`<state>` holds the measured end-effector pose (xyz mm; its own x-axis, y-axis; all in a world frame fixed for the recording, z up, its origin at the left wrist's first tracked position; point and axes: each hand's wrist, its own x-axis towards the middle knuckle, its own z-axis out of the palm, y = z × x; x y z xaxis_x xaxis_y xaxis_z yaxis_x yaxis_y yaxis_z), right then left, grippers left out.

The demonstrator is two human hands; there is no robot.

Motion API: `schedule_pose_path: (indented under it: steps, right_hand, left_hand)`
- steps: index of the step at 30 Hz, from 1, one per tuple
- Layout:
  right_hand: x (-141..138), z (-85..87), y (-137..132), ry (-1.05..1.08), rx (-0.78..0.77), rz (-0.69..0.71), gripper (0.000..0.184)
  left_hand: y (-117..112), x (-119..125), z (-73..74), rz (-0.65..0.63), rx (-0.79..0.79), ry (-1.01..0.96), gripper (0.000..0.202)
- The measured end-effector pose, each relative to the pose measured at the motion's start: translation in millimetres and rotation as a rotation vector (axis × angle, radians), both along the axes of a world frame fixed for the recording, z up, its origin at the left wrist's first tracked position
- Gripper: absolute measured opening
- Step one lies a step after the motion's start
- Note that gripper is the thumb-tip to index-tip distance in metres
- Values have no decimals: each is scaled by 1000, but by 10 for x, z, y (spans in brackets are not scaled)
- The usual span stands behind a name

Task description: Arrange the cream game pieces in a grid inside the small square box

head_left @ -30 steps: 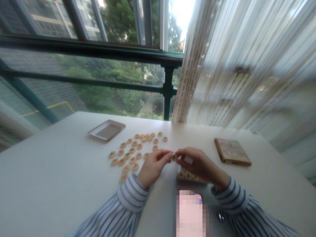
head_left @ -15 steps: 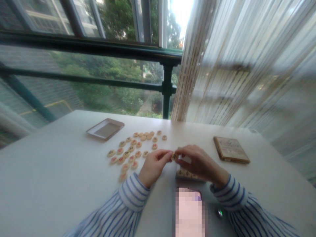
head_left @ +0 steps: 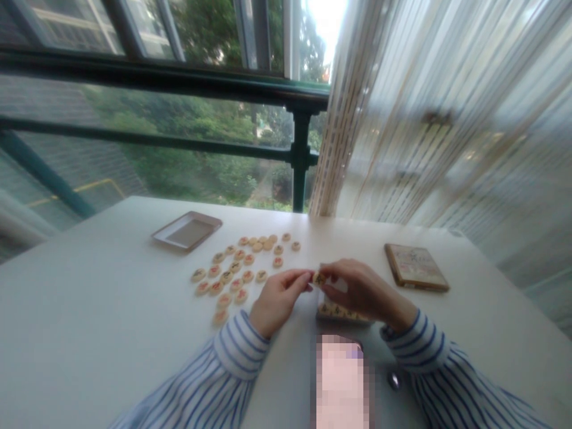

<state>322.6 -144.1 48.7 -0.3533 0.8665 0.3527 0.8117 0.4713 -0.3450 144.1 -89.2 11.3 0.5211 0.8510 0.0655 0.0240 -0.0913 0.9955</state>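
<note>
My left hand (head_left: 277,298) and my right hand (head_left: 357,291) meet above the white table (head_left: 98,333), fingertips pinched together on one small round wooden game piece (head_left: 319,278). Both wrists wear blue-striped sleeves. Several more round pieces (head_left: 236,274) with red or dark marks lie spread flat on the table just left of my left hand. Under my right hand sits a small box (head_left: 339,311) that holds more pieces, partly hidden by the hand.
A shallow tray-like lid (head_left: 186,231) lies at the back left. A brown flat box (head_left: 415,267) rests on the right. Behind the table are a dark window railing (head_left: 298,156) and a pale curtain (head_left: 438,119).
Both hands stay pinched on the piece. The view has shifted slightly, so everything sits a little lower and to the left.
</note>
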Motion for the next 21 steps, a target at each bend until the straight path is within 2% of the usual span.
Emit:
schedule_pose_path:
  steps: [7, 11, 15, 21]
  right_hand:
    - [54, -2, 12, 6, -37, -2, 17]
    - [114, -20, 26, -20, -76, 6, 17]
    - [150, -54, 35, -82, -165, 2, 15]
    - [173, -96, 58, -152, -230, -23, 17]
  left_hand:
    - [-12, -1, -22, 33, 116, 79, 29]
    - [-32, -1, -25, 54, 241, 203, 26]
    - [-52, 2, -44, 26, 356, 336, 25]
    - [-67, 18, -120, -11, 410, 438, 26]
